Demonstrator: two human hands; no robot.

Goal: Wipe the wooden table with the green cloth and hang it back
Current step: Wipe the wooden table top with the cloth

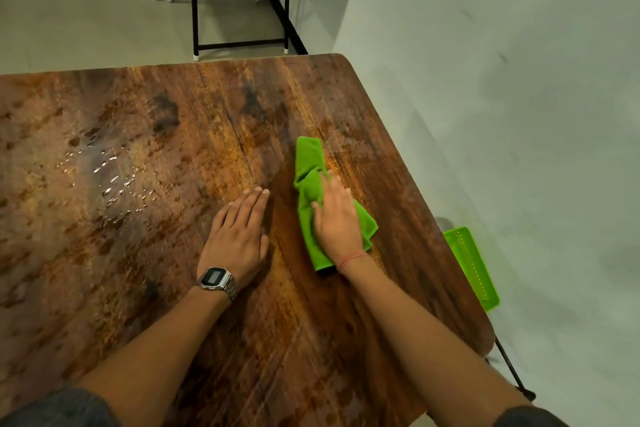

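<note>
Two hands are seen on a wooden table — left hand laid flat, nothing held — green cloth pressed down by the outstretched right hand.

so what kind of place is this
Likely a plain indoor room, maybe an office or canteen: a wood-grain table, a bare grey floor, and a black metal chair frame beyond it. The right hand presses on a green cloth.

- The wrist of the left hand is wearing a silver digital watch on a metal link band.
- The wrist of the right hand is wearing a thin red thread.
- Dark grey sleeves are covering the upper arms only.
</note>
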